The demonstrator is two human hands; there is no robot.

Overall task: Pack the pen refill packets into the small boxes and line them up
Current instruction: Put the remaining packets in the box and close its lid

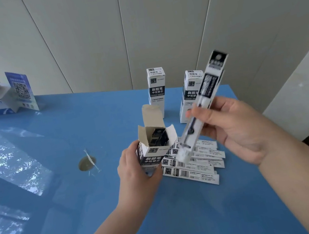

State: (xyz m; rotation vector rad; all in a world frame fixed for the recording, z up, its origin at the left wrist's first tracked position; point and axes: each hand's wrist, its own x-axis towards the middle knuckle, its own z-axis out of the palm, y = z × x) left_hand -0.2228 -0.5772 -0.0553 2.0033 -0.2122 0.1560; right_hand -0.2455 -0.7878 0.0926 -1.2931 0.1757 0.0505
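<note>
Your left hand [135,167] grips the open box [154,147] (some packets already inside); your right hand [235,124] pinches one refill packet [202,105] just right of it. Two closed boxes [158,90] stand behind; loose packets [194,161] at its right remain.

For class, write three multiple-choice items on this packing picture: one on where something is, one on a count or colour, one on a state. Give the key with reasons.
1. Where does the pile of loose packets lie?
A. On the table beside the open box
B. Inside the far boxes
C. On the floor

2. How many closed boxes stand behind?
A. One
B. Two
C. Four

3. What state is the box held by the left hand in?
A. Sealed
B. Crushed flat
C. Open, packets inside

Key: 1 A, the pile rests on the blue table right of the open box. 2 B, one closed box and another stand upright. 3 C, its flaps are up and dark packet ends show.
</note>
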